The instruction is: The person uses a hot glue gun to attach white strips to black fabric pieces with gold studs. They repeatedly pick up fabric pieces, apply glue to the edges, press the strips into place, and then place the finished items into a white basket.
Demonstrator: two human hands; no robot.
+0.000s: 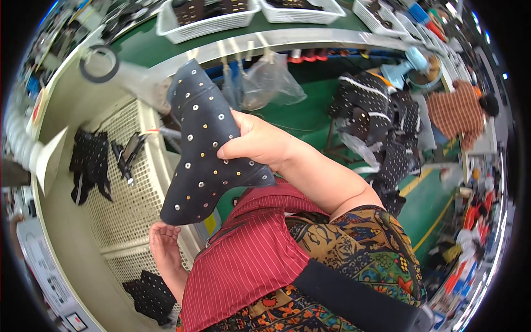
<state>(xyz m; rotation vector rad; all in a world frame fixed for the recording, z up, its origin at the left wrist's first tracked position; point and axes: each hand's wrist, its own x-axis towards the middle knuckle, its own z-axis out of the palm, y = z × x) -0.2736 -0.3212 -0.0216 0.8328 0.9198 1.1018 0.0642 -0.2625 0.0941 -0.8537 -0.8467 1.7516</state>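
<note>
My right hand (249, 141) pinches a black piece of material with rows of small metal eyelets (202, 133), thumb on top and the other fingers underneath. The piece is flat and flares into two lobes at its lower end. Below its lower left lobe is my left hand (166, 246), fingers loosely bent and apart, with nothing visible in them. Whether its fingertips touch the piece's edge I cannot tell. More black eyelet pieces lie on the cream perforated tray at the left, one group (91, 163) farther off and another (149, 296) near my left forearm.
A dark tool (128, 155) lies on the perforated tray (119, 216). A white hose with a funnel end (50, 160) reaches in from the left. White baskets (210, 25) line the far bench. Clear plastic bags (271, 83) hang below its edge. At right are piled black pieces (370, 105) and a person (456, 110).
</note>
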